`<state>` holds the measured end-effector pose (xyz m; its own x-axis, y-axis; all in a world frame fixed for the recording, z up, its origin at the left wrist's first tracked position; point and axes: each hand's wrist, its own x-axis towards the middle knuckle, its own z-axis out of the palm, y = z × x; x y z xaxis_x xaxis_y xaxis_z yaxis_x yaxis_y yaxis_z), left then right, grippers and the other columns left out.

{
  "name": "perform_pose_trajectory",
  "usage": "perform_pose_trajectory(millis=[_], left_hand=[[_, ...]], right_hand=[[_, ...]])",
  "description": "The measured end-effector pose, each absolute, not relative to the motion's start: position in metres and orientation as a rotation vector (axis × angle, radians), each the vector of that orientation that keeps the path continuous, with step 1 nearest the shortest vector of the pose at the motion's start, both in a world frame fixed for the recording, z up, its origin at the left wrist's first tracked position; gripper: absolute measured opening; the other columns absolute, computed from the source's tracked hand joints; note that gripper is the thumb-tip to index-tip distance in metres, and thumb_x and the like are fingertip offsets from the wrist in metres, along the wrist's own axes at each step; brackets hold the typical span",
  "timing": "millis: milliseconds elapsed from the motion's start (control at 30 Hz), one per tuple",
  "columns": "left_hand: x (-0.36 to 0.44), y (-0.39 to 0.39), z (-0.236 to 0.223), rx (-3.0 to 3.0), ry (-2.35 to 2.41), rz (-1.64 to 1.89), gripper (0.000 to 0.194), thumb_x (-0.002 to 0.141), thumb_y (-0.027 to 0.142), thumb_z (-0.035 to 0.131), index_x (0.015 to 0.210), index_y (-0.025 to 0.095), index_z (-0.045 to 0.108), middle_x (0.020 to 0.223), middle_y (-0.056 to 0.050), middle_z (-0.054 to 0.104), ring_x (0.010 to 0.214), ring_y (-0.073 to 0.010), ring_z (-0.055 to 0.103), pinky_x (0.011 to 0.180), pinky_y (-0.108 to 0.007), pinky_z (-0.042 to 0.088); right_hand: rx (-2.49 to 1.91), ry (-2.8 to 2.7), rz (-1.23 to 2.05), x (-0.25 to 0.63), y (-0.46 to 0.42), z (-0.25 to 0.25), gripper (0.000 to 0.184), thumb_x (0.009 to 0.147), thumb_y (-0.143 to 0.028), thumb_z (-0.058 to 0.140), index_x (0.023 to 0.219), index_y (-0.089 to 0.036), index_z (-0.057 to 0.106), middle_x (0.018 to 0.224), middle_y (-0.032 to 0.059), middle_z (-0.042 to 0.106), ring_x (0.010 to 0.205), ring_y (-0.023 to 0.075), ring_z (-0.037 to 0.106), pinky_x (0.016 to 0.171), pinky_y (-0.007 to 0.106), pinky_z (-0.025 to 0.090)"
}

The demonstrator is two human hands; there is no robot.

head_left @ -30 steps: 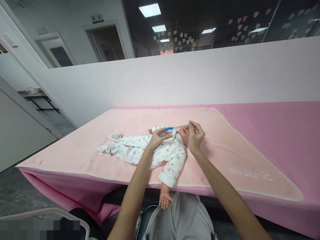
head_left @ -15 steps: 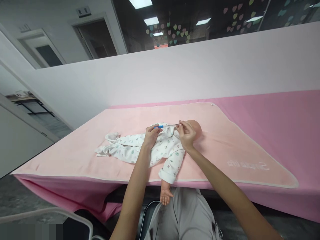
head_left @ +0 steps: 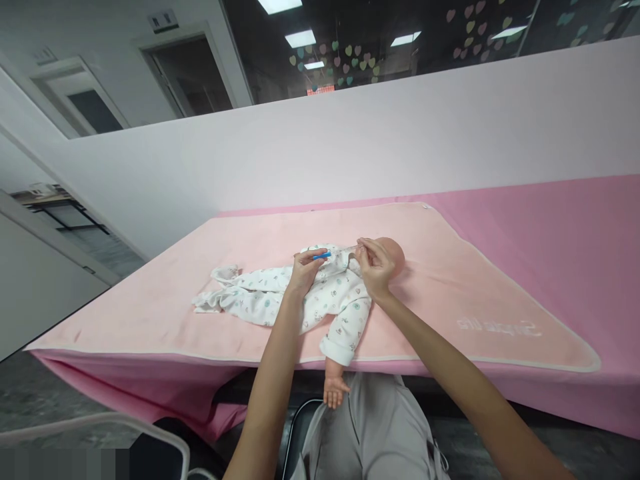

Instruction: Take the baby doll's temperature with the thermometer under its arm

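Observation:
A baby doll [head_left: 323, 303] in a white patterned sleepsuit lies on the table, its bald head to the right and one arm hanging over the front edge. Above its chest I hold what looks like a glass thermometer [head_left: 323, 255], a thin clear rod with a blue end. My left hand [head_left: 305, 270] pinches the blue end between closed fingertips. At the clear end, the fingers of my right hand [head_left: 376, 267] are pinched together beside the doll's head, covering its face. The rod's tip is hidden by those fingers.
A peach mat [head_left: 425, 333] with white edging lies under the doll, over a pink cloth [head_left: 565, 267] on the table. Behind it stands a white wall [head_left: 380, 147] with dark glass above. A pale metal rail [head_left: 100, 420] is at lower left.
The thermometer has turned slightly in my fingers, and its rod now looks clearer and paler. Both hands remain almost in place; the view has shifted a little.

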<state>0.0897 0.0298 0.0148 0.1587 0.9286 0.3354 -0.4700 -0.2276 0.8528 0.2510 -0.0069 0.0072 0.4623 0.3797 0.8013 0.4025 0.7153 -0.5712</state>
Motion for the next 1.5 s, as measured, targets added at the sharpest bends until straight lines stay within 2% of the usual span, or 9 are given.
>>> perform_pose_trajectory(millis=[67, 300, 500, 800, 933, 1067, 1167, 1367, 1500], left_hand=[[0.089, 0.031, 0.013, 1.194, 0.568, 1.413, 0.024, 0.048, 0.020, 0.077, 0.071, 0.019, 0.070, 0.084, -0.004, 0.070, 0.078, -0.0160, 0.064, 0.075, -0.029, 0.050], [0.098, 0.021, 0.017, 1.620, 0.768, 1.186, 0.057, 0.063, 0.029, 0.072, 0.117, 0.020, 0.057, 0.101, -0.008, 0.067, 0.089, -0.0185, 0.062, 0.079, -0.031, 0.049], [0.106, 0.014, 0.020, 1.990, 1.020, 1.033, 0.030, 0.072, 0.035, 0.062, 0.095, 0.017, 0.070, 0.086, -0.006, 0.070, 0.072, -0.0166, 0.060, 0.064, -0.026, 0.047], [0.105, 0.015, 0.019, 1.789, 0.903, 1.126, 0.022, 0.068, 0.028, 0.065, 0.086, 0.016, 0.071, 0.086, -0.007, 0.071, 0.078, -0.0192, 0.063, 0.070, -0.028, 0.049], [0.105, 0.016, 0.019, 1.704, 0.893, 1.174, 0.021, 0.068, 0.028, 0.065, 0.085, 0.016, 0.071, 0.084, -0.007, 0.071, 0.079, -0.0198, 0.064, 0.070, -0.028, 0.050], [0.104, 0.018, 0.017, 1.706, 0.912, 1.176, 0.023, 0.068, 0.029, 0.066, 0.086, 0.015, 0.071, 0.083, -0.008, 0.071, 0.079, -0.0206, 0.065, 0.070, -0.029, 0.050], [0.103, 0.021, 0.015, 1.697, 0.875, 1.192, 0.025, 0.067, 0.029, 0.066, 0.087, 0.014, 0.070, 0.085, -0.009, 0.071, 0.080, -0.0203, 0.065, 0.072, -0.029, 0.051], [0.104, 0.024, 0.013, 1.607, 0.859, 1.226, 0.033, 0.065, 0.022, 0.066, 0.097, 0.012, 0.067, 0.077, -0.006, 0.069, 0.069, -0.0150, 0.064, 0.068, -0.027, 0.052], [0.105, 0.024, 0.013, 1.635, 0.861, 1.217, 0.033, 0.065, 0.024, 0.067, 0.097, 0.014, 0.067, 0.080, -0.006, 0.068, 0.072, -0.0150, 0.063, 0.070, -0.026, 0.052]], right_hand=[[-0.804, -1.127, -0.029, 0.250, -0.007, 0.009, 0.016, 0.082, -0.021, 0.052, 0.092, -0.019, 0.064, 0.091, 0.0063, 0.067, 0.087, 0.0177, 0.063, 0.081, 0.037, 0.052], [-0.815, -1.176, -0.064, 0.267, -0.042, 0.043, 0.012, 0.079, -0.020, 0.055, 0.086, -0.019, 0.065, 0.086, 0.0051, 0.068, 0.083, 0.0165, 0.064, 0.078, 0.034, 0.054], [-1.021, -1.044, -0.295, 0.309, -0.117, 0.013, 0.017, 0.077, -0.014, 0.058, 0.092, -0.019, 0.066, 0.089, 0.0055, 0.067, 0.085, 0.0185, 0.064, 0.076, 0.036, 0.055], [-1.569, -1.301, -0.542, 0.339, -0.162, -0.062, 0.019, 0.082, -0.018, 0.047, 0.081, -0.018, 0.067, 0.086, 0.0071, 0.070, 0.081, 0.0205, 0.066, 0.072, 0.034, 0.054], [-1.650, -1.430, -0.444, 0.332, -0.145, -0.041, 0.025, 0.081, -0.020, 0.042, 0.080, -0.018, 0.067, 0.095, 0.0101, 0.068, 0.091, 0.0251, 0.062, 0.077, 0.041, 0.051], [-1.387, -1.516, -0.177, 0.289, -0.104, 0.006, 0.024, 0.081, -0.020, 0.043, 0.089, -0.020, 0.066, 0.088, 0.0049, 0.069, 0.078, 0.0181, 0.063, 0.063, 0.028, 0.051], [-1.345, -1.723, -0.130, 0.252, -0.063, 0.026, 0.025, 0.083, -0.018, 0.042, 0.094, -0.019, 0.064, 0.088, 0.0058, 0.069, 0.075, 0.0183, 0.063, 0.065, 0.028, 0.048], [-1.521, -1.884, -0.162, 0.229, -0.027, 0.015, 0.044, 0.077, -0.014, 0.043, 0.121, -0.018, 0.049, 0.093, 0.0091, 0.065, 0.079, 0.0219, 0.061, 0.061, 0.028, 0.044], [-1.503, -1.790, -0.108, 0.234, -0.031, 0.008, 0.047, 0.073, -0.011, 0.043, 0.119, -0.018, 0.050, 0.098, 0.0083, 0.063, 0.080, 0.0207, 0.060, 0.060, 0.027, 0.044]])
